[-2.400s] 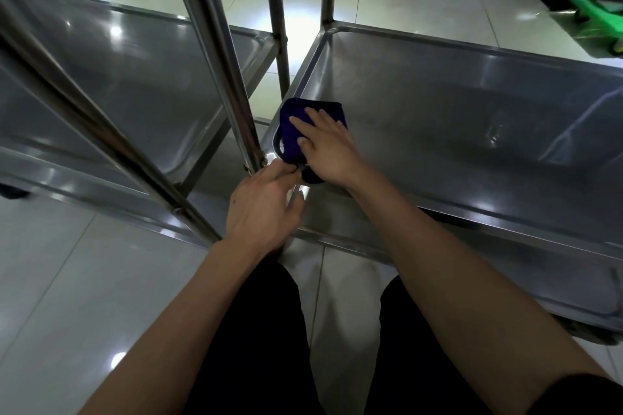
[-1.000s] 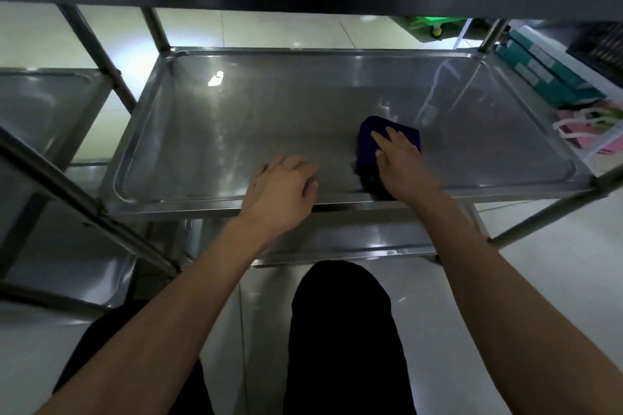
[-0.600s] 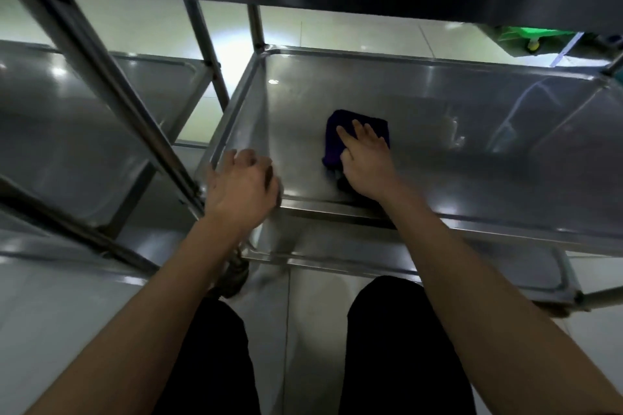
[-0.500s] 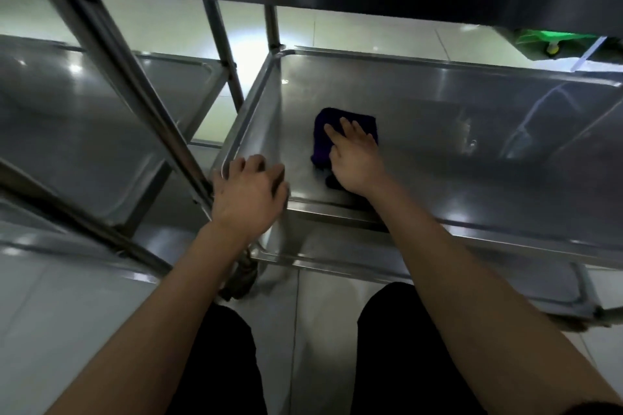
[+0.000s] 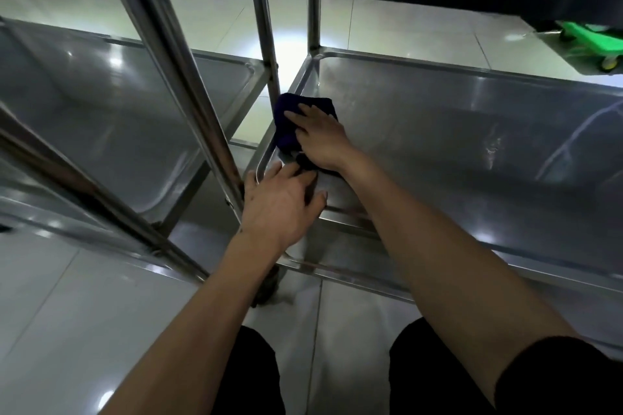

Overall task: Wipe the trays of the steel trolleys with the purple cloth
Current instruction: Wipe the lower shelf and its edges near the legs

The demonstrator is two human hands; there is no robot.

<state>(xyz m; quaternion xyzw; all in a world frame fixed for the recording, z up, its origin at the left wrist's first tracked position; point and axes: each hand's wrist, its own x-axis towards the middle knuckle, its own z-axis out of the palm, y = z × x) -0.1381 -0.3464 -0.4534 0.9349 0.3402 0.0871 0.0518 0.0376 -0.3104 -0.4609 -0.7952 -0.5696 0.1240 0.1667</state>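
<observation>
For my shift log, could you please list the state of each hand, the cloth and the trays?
Right hand: flat, pressing the cloth.
Left hand: open, resting on the tray's near corner.
Purple cloth: bunched at the tray's left edge.
Right tray: being wiped.
Left tray: untouched.

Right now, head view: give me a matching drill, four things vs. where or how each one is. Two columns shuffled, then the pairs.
Things:
1. purple cloth
2. left hand
3. right hand
4. green cart

Places or states:
A. on the floor at far right, behind the trolley
B. flat on top of the cloth, fingers straight
C. resting on the near left corner of the right tray
D. pressed against the left end of the right tray, under a hand

Pairs: 1-D, 2-C, 3-B, 4-A
</observation>
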